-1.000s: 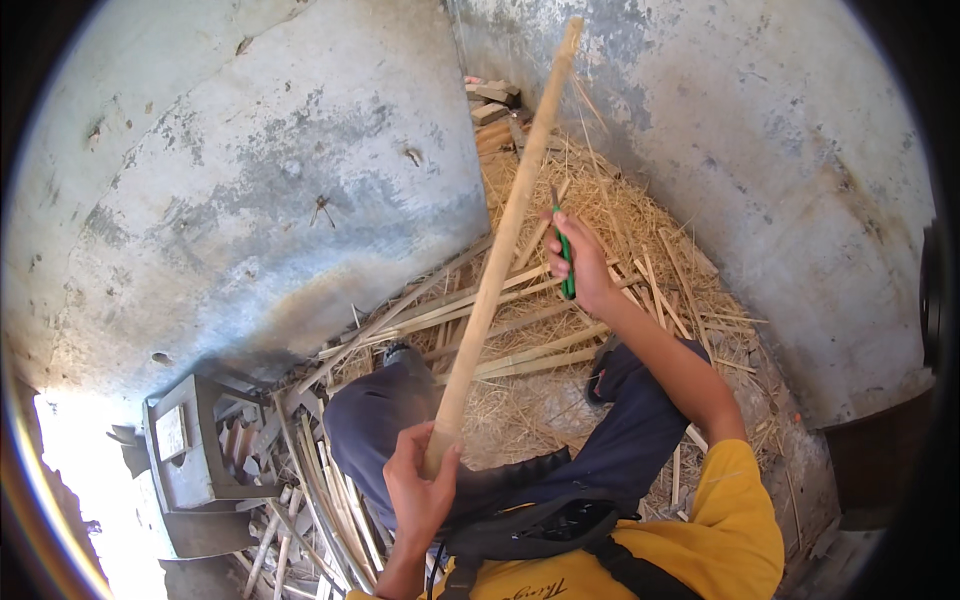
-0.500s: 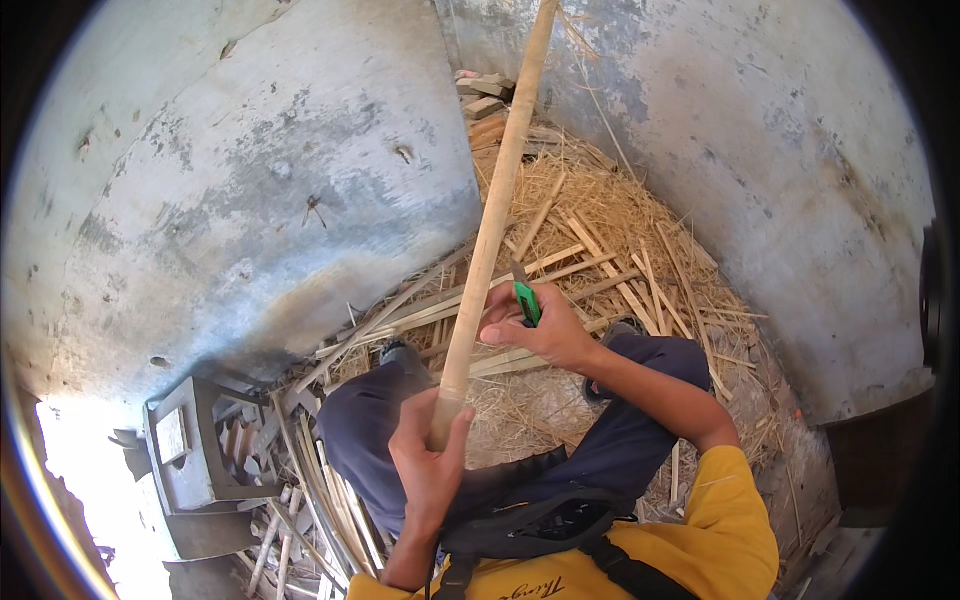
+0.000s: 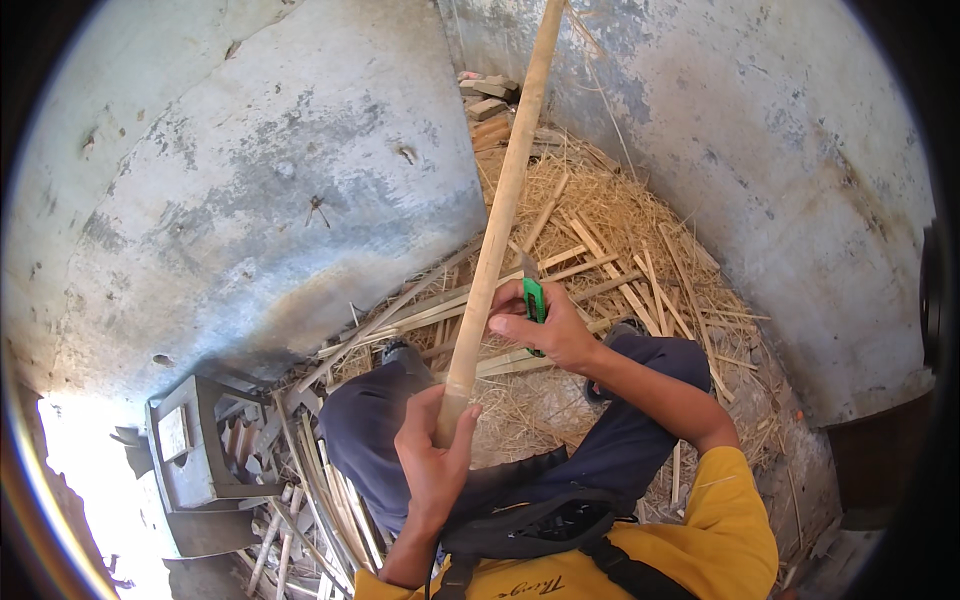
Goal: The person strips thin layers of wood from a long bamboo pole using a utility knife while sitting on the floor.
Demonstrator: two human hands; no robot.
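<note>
A long, pale bamboo pole (image 3: 500, 215) slants up from my lap past the top edge of the view. Its lower end sits in my left hand (image 3: 435, 450), with the fingers and thumb wrapped round it. My right hand (image 3: 555, 327) grips a green utility knife (image 3: 535, 302) beside the middle of the pole. The knife's blade is out and points upward, close to the pole's right side; whether it touches the pole I cannot tell. My right fingertips are at the pole's edge, partly behind it.
Straw and shavings (image 3: 600, 185) cover the floor ahead, with split bamboo strips (image 3: 620, 270) strewn across them. Worn walls (image 3: 300, 150) meet in a corner near some bricks (image 3: 488, 90). A grey box-like frame (image 3: 200, 445) stands at left, beside more strips (image 3: 330, 500).
The knife has turned more upright and shifted slightly right in my right hand. The pole has moved slightly right, while my left hand keeps its hold on the lower end.
</note>
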